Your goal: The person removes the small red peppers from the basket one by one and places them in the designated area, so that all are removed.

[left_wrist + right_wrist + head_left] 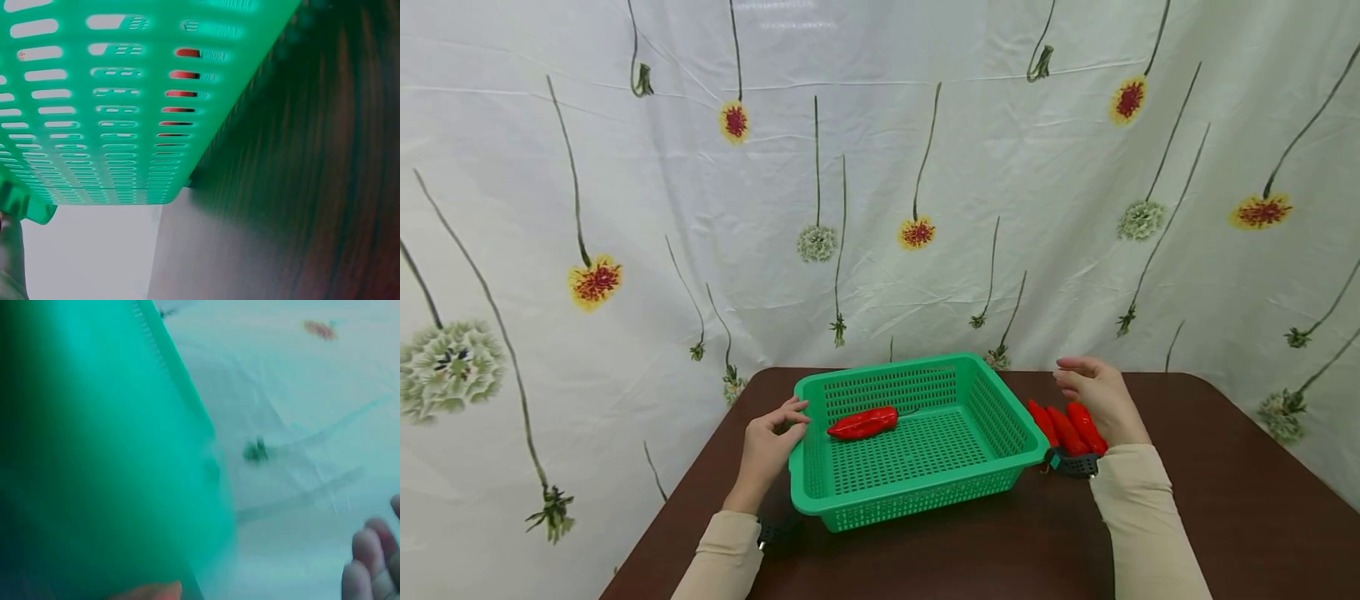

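A long red pepper point(863, 423) lies in the green perforated plastic basket point(917, 492), near its left wall. My left hand point(767, 446) is at the basket's left rim, its fingertips and thumb over the edge. In the left wrist view, the basket's slotted wall point(112, 156) fills the upper left, with red showing through some slots. My right hand point(1101, 400) hovers just beyond the basket's right end, above several red peppers point(1067, 429) on the table. Thumb and fingers point(369, 556) stand apart with nothing between them in the right wrist view.
The basket stands on a dark brown table point(1195, 483) with rounded far corners. Behind it hangs a white curtain point(865, 292) with printed flowers. A dark wrist strap point(1072, 463) sits at the right cuff, close to the basket's corner.
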{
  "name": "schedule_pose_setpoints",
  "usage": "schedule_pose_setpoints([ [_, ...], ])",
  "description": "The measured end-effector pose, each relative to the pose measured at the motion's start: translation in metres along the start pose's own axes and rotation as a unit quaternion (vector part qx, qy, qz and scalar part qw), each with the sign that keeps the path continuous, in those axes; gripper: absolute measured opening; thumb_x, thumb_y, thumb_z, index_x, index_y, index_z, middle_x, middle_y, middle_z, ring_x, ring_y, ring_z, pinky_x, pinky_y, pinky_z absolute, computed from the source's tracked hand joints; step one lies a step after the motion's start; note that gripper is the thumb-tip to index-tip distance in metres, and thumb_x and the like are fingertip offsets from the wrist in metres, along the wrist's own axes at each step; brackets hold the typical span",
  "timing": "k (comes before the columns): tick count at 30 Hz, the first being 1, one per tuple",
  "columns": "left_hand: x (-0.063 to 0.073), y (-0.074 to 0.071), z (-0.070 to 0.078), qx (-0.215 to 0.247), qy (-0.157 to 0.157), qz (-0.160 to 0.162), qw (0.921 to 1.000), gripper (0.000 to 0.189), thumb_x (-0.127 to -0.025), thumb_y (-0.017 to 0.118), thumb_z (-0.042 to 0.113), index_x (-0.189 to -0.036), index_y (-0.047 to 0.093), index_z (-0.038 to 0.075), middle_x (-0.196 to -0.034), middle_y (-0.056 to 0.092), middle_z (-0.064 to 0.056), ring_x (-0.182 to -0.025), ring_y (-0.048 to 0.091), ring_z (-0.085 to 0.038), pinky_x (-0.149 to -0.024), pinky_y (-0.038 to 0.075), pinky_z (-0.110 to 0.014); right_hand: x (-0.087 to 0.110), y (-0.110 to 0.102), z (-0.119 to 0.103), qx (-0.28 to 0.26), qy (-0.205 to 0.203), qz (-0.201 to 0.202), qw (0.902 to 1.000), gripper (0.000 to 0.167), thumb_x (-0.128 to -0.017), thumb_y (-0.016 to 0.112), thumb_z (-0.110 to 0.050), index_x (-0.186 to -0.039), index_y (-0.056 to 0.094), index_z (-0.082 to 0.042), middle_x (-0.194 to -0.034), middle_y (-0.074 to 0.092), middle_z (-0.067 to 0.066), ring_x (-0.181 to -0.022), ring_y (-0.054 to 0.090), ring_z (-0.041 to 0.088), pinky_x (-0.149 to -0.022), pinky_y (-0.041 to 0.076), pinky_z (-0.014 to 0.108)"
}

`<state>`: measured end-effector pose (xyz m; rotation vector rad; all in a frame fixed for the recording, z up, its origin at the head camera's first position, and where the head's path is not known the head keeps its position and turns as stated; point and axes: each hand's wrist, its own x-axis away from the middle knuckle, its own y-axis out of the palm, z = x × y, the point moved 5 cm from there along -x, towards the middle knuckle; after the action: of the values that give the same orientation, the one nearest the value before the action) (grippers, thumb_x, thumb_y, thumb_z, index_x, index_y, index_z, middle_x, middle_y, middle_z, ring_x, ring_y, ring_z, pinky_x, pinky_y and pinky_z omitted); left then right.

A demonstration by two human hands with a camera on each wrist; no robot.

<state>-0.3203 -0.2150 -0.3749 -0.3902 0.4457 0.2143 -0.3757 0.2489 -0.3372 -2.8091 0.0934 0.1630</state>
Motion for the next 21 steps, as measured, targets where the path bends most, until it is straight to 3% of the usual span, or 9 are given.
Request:
schedule_pose_setpoints([
  [5,0.000,-0.001,-0.001,0.010,0.003,0.002,0.9999,0.016,-0.090,0.059,-0.007,-0.097,0.072,-0.013,-0.130,0.065,-0.025,-0.140,0.048,-0.035,-0.105,0.049,-0.050,0.002,0.018,-0.012,0.004,-0.012,-0.031,0.9994,0.051,-0.103,0.055,-0.027,-0.145,0.047,0.002,-0.140,0.053,0.019,-0.106,0.060,0.011,-0.093,0.051,0.026],
  [7,-0.002,0.000,-0.008,0.018,0.007,0.005,0.9998,0.015,-0.090,0.060,-0.007,-0.097,0.072,-0.013,-0.130,0.065,-0.025,-0.140,0.048,-0.036,-0.105,0.046,-0.056,0.003,0.022,-0.017,0.005,-0.019,-0.037,0.9991,0.051,-0.103,0.055,-0.025,-0.144,0.048,0.003,-0.140,0.053,0.020,-0.103,0.060,0.008,-0.091,0.051,0.024],
  [11,-0.008,0.004,-0.027,0.023,0.007,0.009,0.9997,0.015,-0.090,0.061,-0.006,-0.097,0.074,-0.010,-0.130,0.066,-0.023,-0.140,0.049,-0.034,-0.105,0.047,-0.055,0.005,0.031,-0.024,0.005,-0.028,-0.058,0.9979,0.051,-0.102,0.056,-0.025,-0.144,0.049,0.003,-0.140,0.054,0.021,-0.106,0.061,0.013,-0.091,0.052,0.024],
  [15,-0.011,0.005,-0.040,0.020,0.014,0.014,0.9996,0.014,-0.091,0.062,-0.004,-0.096,0.075,-0.006,-0.130,0.068,-0.018,-0.140,0.050,-0.031,-0.106,0.048,-0.051,0.007,0.046,-0.031,0.001,-0.030,-0.095,0.9950,0.050,-0.102,0.057,-0.024,-0.144,0.048,0.002,-0.144,0.049,0.024,-0.124,0.056,0.038,-0.105,0.048,0.044],
  [21,-0.011,0.005,-0.038,0.021,0.010,0.013,0.9996,0.014,-0.090,0.062,-0.005,-0.097,0.074,-0.009,-0.130,0.067,-0.019,-0.140,0.049,-0.031,-0.108,0.046,-0.053,0.005,0.068,-0.047,0.030,-0.046,-0.149,0.9874,0.047,-0.100,0.060,-0.023,-0.140,0.052,0.001,-0.149,0.047,0.024,-0.134,0.047,0.041,-0.113,0.037,0.057],
])
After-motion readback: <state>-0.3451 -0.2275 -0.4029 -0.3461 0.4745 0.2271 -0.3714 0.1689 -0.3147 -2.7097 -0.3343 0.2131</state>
